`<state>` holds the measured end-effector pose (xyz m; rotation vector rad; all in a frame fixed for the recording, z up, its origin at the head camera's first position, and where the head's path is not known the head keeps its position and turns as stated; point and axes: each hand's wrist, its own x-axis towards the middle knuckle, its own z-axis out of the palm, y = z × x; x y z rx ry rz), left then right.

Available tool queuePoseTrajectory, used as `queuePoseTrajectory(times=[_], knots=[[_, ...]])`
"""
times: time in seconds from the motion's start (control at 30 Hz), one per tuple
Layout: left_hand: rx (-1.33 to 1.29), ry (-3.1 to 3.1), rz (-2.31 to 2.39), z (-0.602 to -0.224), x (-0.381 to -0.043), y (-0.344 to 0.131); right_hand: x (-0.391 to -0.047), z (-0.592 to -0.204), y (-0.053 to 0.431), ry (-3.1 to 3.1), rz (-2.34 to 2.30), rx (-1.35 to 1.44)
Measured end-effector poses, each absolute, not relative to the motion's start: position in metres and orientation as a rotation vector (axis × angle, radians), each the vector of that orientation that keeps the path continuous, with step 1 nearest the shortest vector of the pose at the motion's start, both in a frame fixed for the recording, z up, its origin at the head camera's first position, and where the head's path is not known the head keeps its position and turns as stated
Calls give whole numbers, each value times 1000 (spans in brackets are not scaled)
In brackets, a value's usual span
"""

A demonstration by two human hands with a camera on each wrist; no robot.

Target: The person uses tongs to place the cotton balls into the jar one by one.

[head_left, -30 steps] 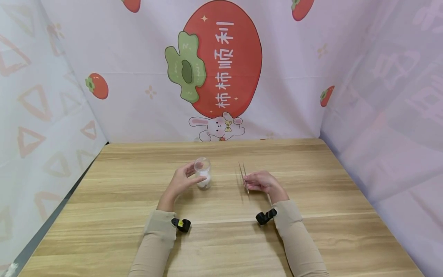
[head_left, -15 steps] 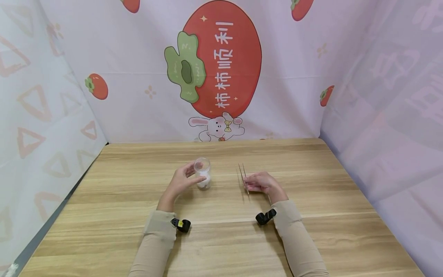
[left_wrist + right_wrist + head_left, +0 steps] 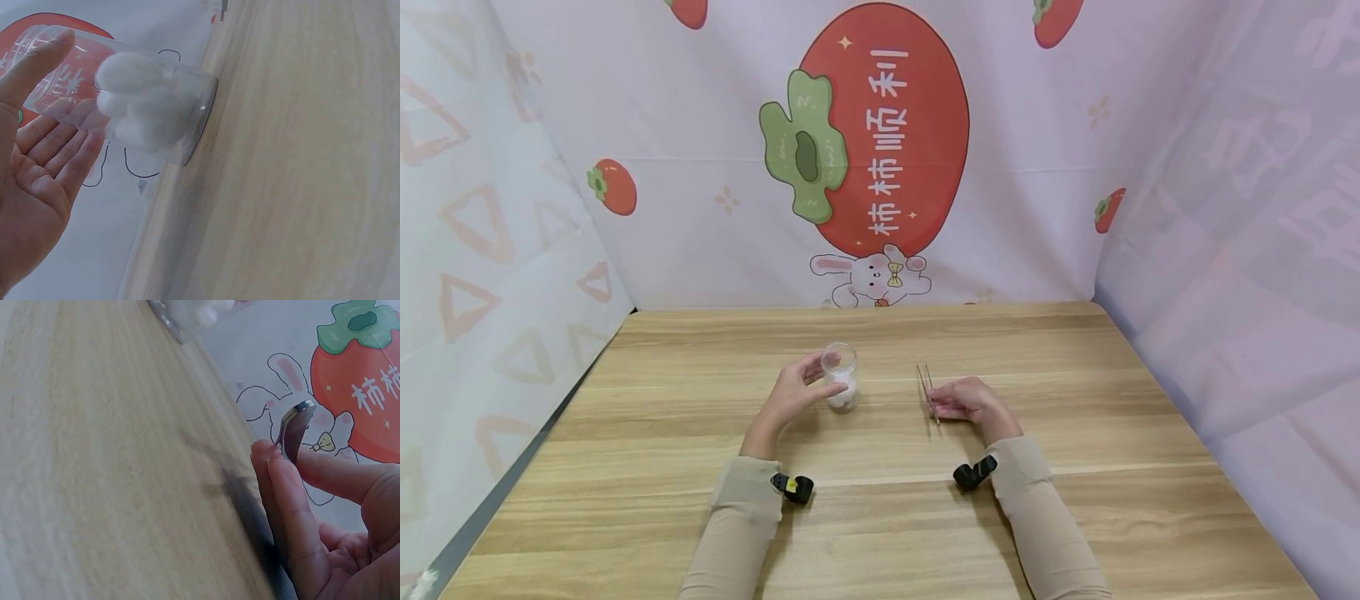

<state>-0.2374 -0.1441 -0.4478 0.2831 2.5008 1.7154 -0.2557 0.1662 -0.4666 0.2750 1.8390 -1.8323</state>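
Observation:
A clear, lidless jar (image 3: 840,363) stands upright on the wooden table, left of the middle. White cotton balls (image 3: 147,103) fill its lower part. My left hand (image 3: 795,390) holds the jar from its left side, thumb on the near side and fingers round the far side. To the right of the jar, my right hand (image 3: 972,400) pinches metal tweezers (image 3: 934,409) between thumb and fingers. Their two thin arms stand apart and point away from me, with nothing between the tips. In the right wrist view the joined end of the tweezers (image 3: 296,428) sticks out above the fingertips.
The wooden table (image 3: 880,533) reaches back to a white cloth backdrop (image 3: 685,100) printed with a big red persimmon and a rabbit. Cloth walls also stand at the left and right sides. A black wrist camera (image 3: 797,488) is strapped to the left sleeve, another camera (image 3: 975,473) to the right.
My right hand has drawn the tweezers slightly back toward me. The left hand and the jar have stayed in place.

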Motion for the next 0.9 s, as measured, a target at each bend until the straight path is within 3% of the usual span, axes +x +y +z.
queuePoseTrajectory(times=[0.9], knots=[[289, 2494, 1710, -449, -240, -145, -255, -464, 160, 2014, -1652, 374]])
